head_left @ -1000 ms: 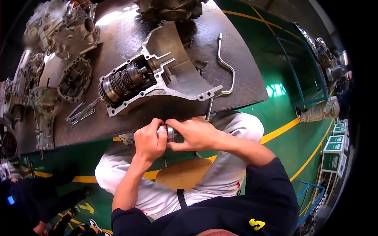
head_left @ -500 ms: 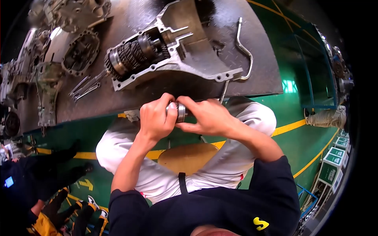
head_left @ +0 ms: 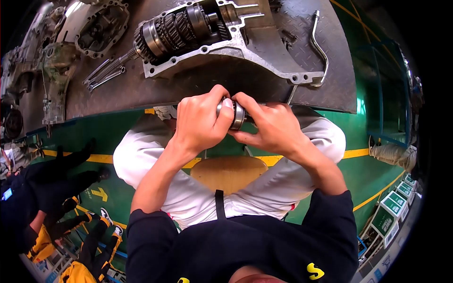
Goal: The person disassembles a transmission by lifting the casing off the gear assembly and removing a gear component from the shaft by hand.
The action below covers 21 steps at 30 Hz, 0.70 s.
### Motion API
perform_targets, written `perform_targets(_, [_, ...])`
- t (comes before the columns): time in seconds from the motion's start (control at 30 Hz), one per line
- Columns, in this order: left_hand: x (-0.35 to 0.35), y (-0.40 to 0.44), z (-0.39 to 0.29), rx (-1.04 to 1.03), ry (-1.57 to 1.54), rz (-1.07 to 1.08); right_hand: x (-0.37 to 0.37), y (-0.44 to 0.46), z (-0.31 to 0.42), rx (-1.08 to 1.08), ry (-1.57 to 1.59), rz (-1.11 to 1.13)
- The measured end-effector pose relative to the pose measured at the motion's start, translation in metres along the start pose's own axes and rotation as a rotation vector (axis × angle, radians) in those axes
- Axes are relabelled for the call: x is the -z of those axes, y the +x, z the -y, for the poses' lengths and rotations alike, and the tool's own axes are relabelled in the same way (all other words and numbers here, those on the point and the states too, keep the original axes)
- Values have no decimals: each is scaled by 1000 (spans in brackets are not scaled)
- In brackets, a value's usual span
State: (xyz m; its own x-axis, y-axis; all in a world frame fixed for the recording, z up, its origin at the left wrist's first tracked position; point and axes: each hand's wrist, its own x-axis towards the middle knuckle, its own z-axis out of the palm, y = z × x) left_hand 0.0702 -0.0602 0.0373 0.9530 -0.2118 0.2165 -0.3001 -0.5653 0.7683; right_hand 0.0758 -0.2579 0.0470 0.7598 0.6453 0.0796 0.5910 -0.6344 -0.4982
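Note:
A ring-shaped metal bearing part (head_left: 238, 116) is held between my two hands, just off the table's front edge. My left hand (head_left: 202, 119) grips its left side, thumb lying over it. On its right side, my right hand (head_left: 272, 123) pinches it between thumb and fingers. Part of the piece is hidden by the fingers. Beyond my hands, an open metal housing (head_left: 226, 51) lies on the table, with a gear shaft assembly (head_left: 174, 32) inside it.
The dark metal table (head_left: 155, 92) also bears wrenches (head_left: 106, 75), a bent metal pipe (head_left: 321, 47), a round-edged casing (head_left: 101, 30) and a tall casing (head_left: 55, 89) at the left. A wooden stool (head_left: 229, 174) shows between my legs. People stand at the lower left.
The view has shifted, so the table and housing appear higher and farther right. Both hands still hold the metal part, with little change in grip.

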Motion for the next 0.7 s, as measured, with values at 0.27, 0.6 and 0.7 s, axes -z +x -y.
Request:
perform_targets(0.27, [-11, -4, 1, 65, 8, 3, -1, -7, -14, -54, -71, 37])
perform_targets(0.6, [48, -3, 18, 159, -41, -292, 44, -55, -69, -162, -48, -65])
perform_targets(0.7, [51, -3, 15, 163, -12, -304, 68, -73, -79, -348, 24, -229])
